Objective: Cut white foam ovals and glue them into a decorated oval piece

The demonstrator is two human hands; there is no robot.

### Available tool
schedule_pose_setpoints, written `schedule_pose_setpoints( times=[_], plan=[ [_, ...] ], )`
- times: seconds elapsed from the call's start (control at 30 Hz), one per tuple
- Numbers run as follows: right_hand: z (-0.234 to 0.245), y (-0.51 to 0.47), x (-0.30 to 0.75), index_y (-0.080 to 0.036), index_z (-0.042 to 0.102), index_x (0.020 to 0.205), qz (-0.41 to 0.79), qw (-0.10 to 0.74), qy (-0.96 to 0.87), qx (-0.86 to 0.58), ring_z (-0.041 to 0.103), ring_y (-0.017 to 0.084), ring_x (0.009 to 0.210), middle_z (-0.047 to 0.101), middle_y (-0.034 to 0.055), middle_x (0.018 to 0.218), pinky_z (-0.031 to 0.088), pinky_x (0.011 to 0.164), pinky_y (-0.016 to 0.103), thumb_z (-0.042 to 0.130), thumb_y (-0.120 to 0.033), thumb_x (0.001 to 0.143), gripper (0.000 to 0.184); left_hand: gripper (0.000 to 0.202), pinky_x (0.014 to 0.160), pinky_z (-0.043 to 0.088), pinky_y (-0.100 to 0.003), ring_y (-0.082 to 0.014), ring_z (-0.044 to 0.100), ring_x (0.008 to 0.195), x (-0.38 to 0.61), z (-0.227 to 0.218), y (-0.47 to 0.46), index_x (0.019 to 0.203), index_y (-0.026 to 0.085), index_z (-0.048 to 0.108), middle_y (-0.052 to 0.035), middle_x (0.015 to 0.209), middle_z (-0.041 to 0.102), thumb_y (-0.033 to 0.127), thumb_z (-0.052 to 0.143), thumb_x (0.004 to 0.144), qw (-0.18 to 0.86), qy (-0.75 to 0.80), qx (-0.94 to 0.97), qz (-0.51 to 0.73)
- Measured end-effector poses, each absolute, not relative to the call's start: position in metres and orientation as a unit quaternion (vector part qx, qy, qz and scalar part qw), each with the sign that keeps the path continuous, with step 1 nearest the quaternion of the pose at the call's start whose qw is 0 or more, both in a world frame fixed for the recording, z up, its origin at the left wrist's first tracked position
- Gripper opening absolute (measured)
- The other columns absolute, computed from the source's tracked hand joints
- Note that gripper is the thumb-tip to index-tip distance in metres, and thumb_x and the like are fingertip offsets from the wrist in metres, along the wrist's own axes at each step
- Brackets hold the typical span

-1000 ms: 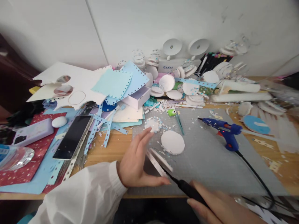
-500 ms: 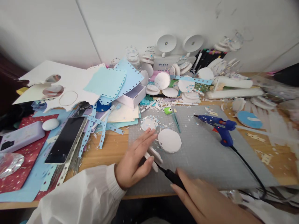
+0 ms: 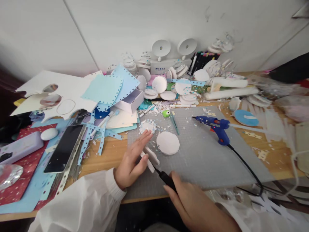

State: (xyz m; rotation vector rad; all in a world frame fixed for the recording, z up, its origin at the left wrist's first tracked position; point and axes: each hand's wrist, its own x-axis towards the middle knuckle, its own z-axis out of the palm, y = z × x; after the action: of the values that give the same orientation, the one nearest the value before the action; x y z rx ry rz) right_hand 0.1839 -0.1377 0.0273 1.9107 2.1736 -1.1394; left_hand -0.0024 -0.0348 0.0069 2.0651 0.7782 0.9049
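Observation:
My left hand (image 3: 132,158), its fingers stretched forward and its thumb bent over, steadies a white foam disc (image 3: 152,156) that stands tilted on the grey cutting mat (image 3: 205,167). The disc is split into two slices along part of its edge; its left side is partly behind the thumb. My right hand (image 3: 185,199) is closed round a black-handled foam cutter (image 3: 167,181). Its thin dark tip runs in between the two slices. Just beyond lies a larger, flat white foam disc (image 3: 168,142). A smaller decorated disc (image 3: 146,127) lies past my left fingertips.
A blue glue gun (image 3: 214,125) lies on the mat, its black cord running down to the right. Teal tweezers (image 3: 174,124) lie near a small green figure (image 3: 166,113). Paper sheets (image 3: 102,88) and a phone (image 3: 64,148) are at left; foam discs are heaped along the wall.
The view has shifted a little, so everything sits further left. Both hands keep nearly the same pose; the gap between the two foam slices shows more clearly, with the cutter's tip still in it.

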Motion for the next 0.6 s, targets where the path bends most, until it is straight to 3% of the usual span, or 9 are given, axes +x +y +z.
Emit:
schedule_pose_setpoints(
  times=[0.17,0.27,0.47,0.6],
  plan=[
    [0.037,-0.145,0.193,-0.016,0.049,0.103,-0.363,0.064,0.717,0.592,0.070,0.029,0.074,0.072,0.0119,0.085,0.032,0.053,0.030,0.024,-0.026,0.096,0.028,0.048,0.116,0.023,-0.047,-0.0252,0.030,0.139,-0.007,0.001,-0.032,0.142,0.026,0.034,-0.0049,0.149,0.036,0.033,0.035,0.095,0.378,0.310,0.790,0.369],
    [0.032,-0.148,0.196,-0.016,0.048,0.107,-0.339,0.046,0.738,0.582,0.071,0.027,0.074,0.072,0.0116,0.087,0.031,0.052,0.030,0.022,-0.026,0.097,0.030,0.047,0.116,0.023,-0.047,-0.0243,0.031,0.138,-0.011,-0.004,-0.030,0.142,0.028,0.035,-0.0031,0.148,0.038,0.036,0.034,0.095,0.405,0.323,0.768,0.377],
    [0.033,-0.135,0.185,-0.015,0.047,0.107,-0.330,0.097,0.731,0.589,0.070,0.032,0.069,0.073,0.0103,0.080,0.019,0.048,0.031,0.025,-0.027,0.096,0.028,0.045,0.116,0.023,-0.047,-0.0252,0.035,0.136,-0.015,-0.008,-0.031,0.137,0.027,0.043,-0.0017,0.144,0.044,0.041,0.033,0.095,0.437,0.383,0.708,0.400],
    [0.036,-0.127,0.183,-0.017,0.049,0.104,-0.331,0.079,0.729,0.594,0.070,0.032,0.070,0.073,0.0092,0.080,0.017,0.049,0.031,0.025,-0.029,0.097,0.027,0.045,0.115,0.024,-0.046,-0.0253,0.036,0.135,-0.015,-0.008,-0.032,0.136,0.025,0.044,-0.0021,0.144,0.044,0.040,0.033,0.095,0.444,0.393,0.693,0.410]
  ],
)
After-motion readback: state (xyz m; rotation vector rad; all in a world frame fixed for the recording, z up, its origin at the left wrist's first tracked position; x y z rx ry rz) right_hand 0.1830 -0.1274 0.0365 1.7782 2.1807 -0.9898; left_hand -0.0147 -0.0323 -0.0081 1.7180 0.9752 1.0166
